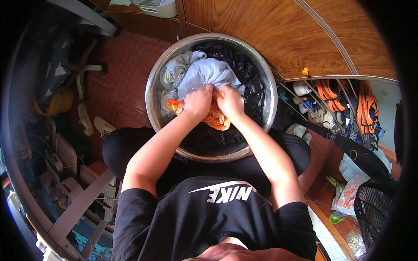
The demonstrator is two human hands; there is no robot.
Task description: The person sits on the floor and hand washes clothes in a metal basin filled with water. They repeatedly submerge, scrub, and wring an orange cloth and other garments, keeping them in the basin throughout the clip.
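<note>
A round metal basin (272, 107) stands before me, between my black-trousered legs. Over its middle, my left hand (198, 101) and my right hand (231, 102) are close together, fingers curled on an orange-and-white cloth (217, 120). Bits of orange show between the fingers, and part of the cloth spreads out left of my left hand. Just beyond the knuckles lies a bunched pale grey-blue cloth (209, 73). White patterned fabric (176, 72) is heaped along the basin's left side. Dark wet-looking fabric (253, 80) fills the right side and reaches round towards the front.
A wooden cabinet (248, 29) rises directly behind the basin. Shoes (308, 102) fill a rack at right, near a black mesh chair back (372, 208) and a plastic bag (349, 192). Slippers (85, 120) lie on the red floor (120, 81) at left, near a chair base (86, 68).
</note>
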